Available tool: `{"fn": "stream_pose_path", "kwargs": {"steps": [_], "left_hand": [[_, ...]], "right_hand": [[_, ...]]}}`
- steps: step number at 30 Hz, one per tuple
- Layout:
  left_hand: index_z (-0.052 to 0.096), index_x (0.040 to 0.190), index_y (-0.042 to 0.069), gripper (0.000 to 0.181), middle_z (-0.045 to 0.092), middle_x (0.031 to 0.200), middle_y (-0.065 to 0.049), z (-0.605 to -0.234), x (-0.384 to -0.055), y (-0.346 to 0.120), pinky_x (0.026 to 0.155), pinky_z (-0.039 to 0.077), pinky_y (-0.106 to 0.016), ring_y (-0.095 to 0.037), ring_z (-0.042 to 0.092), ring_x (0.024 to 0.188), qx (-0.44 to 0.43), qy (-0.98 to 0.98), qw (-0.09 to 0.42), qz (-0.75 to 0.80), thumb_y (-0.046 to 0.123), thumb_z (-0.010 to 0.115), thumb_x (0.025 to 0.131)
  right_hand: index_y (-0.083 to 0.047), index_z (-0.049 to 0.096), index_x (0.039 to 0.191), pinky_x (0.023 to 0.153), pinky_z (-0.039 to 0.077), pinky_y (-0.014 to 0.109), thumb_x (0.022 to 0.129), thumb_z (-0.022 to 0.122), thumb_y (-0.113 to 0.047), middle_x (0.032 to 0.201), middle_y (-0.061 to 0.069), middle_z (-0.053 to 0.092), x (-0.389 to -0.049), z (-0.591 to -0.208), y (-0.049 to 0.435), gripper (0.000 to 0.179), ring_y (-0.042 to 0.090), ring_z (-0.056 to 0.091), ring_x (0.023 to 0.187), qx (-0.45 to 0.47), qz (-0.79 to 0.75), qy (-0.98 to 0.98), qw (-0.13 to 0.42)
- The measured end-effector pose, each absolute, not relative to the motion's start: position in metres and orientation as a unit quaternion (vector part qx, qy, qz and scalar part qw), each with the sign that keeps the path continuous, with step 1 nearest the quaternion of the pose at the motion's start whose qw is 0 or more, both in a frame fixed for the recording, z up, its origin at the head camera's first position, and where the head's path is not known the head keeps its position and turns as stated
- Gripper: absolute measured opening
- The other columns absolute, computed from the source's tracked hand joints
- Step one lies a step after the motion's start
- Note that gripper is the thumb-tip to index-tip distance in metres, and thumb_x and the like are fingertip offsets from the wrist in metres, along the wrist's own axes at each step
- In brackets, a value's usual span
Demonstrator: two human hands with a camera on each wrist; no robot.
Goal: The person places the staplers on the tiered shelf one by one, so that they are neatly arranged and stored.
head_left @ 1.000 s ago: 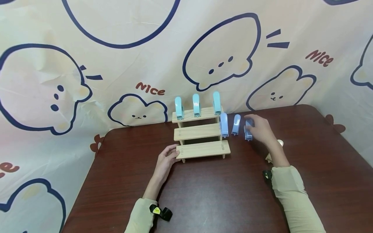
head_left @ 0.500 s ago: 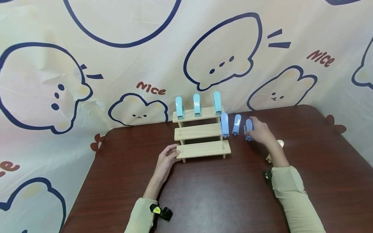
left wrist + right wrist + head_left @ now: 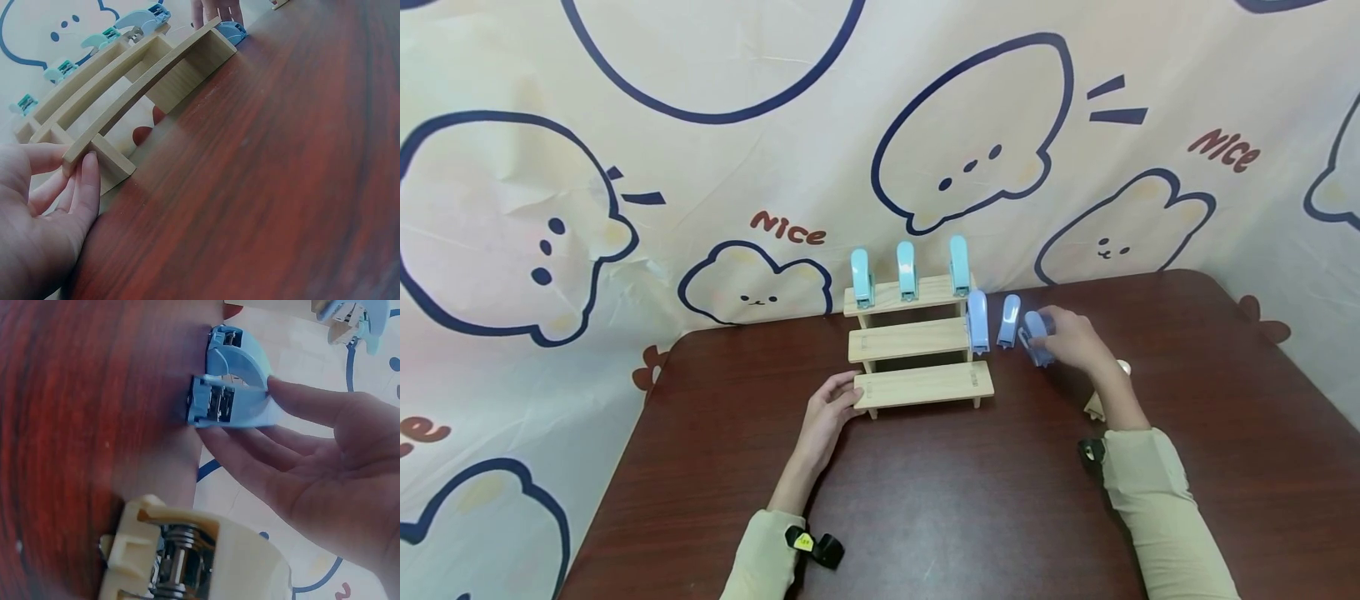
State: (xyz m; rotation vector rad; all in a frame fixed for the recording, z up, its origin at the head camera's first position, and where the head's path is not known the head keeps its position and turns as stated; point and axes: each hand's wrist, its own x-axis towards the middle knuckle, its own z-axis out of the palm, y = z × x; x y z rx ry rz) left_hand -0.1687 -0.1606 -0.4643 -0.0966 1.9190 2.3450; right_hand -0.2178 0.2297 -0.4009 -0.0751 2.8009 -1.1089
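My right hand (image 3: 1072, 337) pinches a periwinkle-blue stapler (image 3: 1034, 335) between thumb and fingers, low over the table at the right of the stepped wooden stand (image 3: 925, 385). The stapler leans with its top to the left. Close at its left another blue stapler (image 3: 1009, 322) stands on the table. A third blue stapler (image 3: 977, 323) is at the right end of the middle step. With thumb and fingers my left hand (image 3: 822, 427) grips the left end of the lowest step, plain in the left wrist view at the board's edge (image 3: 78, 153).
Three turquoise staplers, the left one (image 3: 861, 277), the middle one (image 3: 907, 272) and the right one (image 3: 958, 267), stand along the top step. Partly behind my right forearm is a cream stapler (image 3: 1095, 407). A patterned cloth (image 3: 775, 167) hangs behind the dark wooden table (image 3: 925, 500).
My right hand has closed its fingers on the blue stapler, which has tilted with its top to the left, nearer the middle blue one. The left hand and the stand stay put.
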Motion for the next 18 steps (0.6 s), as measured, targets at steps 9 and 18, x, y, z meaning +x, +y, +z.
{"fn": "stream_pose_path", "kwargs": {"steps": [9,18], "left_hand": [[0.056,0.135,-0.009,0.039,0.065,0.107,-0.008,-0.465,-0.1686,-0.1611,0.077,0.055,-0.025,-0.015,0.064,0.089,-0.031,0.631,0.053,0.773,0.0,0.062,0.098],[0.057,0.135,-0.009,0.038,0.065,0.107,-0.008,-0.4641,-0.1687,-0.1598,0.077,0.055,-0.026,-0.015,0.064,0.089,-0.035,0.632,0.054,0.772,-0.001,0.062,0.098]], "right_hand": [[0.016,0.046,0.141,0.091,0.055,0.059,0.098,0.068,-0.01,0.124,0.037,0.058,-0.2182,-0.401,0.2281,0.056,0.047,0.059,0.105,-0.038,-0.363,0.929,0.06],[0.015,0.048,0.141,0.089,0.057,0.058,0.097,0.067,-0.008,0.125,0.037,0.059,-0.2165,-0.3983,0.2277,0.053,0.048,0.06,0.107,-0.015,-0.374,0.926,0.044]]}}
